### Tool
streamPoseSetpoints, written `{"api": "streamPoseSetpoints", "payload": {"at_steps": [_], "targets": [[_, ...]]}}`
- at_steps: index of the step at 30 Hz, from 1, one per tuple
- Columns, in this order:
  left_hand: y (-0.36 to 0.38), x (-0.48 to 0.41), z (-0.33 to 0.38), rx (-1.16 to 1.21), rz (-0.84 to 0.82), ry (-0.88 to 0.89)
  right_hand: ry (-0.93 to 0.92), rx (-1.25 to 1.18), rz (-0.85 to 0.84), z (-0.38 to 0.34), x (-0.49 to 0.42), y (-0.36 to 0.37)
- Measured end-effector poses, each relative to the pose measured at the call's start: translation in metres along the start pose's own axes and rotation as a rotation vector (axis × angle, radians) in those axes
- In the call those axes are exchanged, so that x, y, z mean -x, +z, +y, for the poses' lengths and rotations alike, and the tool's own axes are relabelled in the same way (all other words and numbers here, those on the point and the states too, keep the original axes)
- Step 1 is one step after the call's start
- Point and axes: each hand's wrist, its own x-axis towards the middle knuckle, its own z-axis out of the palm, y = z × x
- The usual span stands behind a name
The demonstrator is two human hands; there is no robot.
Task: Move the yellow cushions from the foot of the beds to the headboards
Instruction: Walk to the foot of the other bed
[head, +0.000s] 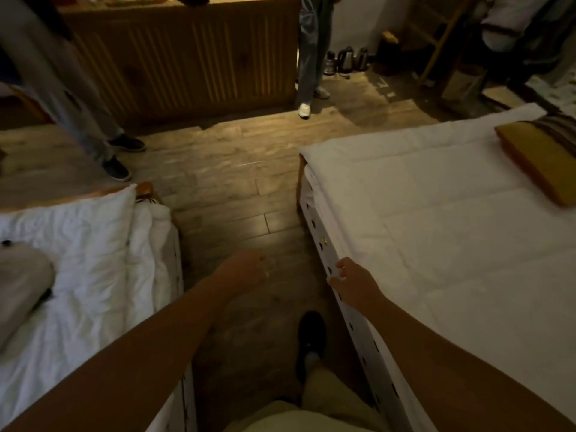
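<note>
A yellow cushion (536,160) with a striped end lies flat on the right bed (436,219), near its far right edge. The left bed (93,260) has a rumpled white cover and no yellow cushion in sight. I stand in the aisle between the two beds. My left hand (249,269) hangs over the floor with its fingers loosely curled and nothing in it. Fingers apart and empty, my right hand (349,279) rests at the near edge of the right bed, well short of the cushion.
A grey bundle (21,285) lies on the left bed. Two people stand on the wood floor ahead, one at the left (78,98), one by a wooden counter (187,57). Kettles (346,60) sit on the floor. My shoe (311,338) is in the aisle.
</note>
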Motion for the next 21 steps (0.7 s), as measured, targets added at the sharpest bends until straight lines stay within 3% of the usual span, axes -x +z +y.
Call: {"api": "streamPoseSetpoints", "payload": {"at_steps": [14,21], "targets": [[-0.155,-0.273,0.009,-0.070,-0.089,-0.059,0.002,0.042,-0.081,-0.095,-0.293,-0.077],[-0.241,-0.379,0.014,-0.139,-0.006,0.012,0.038,0.027,-0.057,-0.153,-0.404,-0.115]]}}
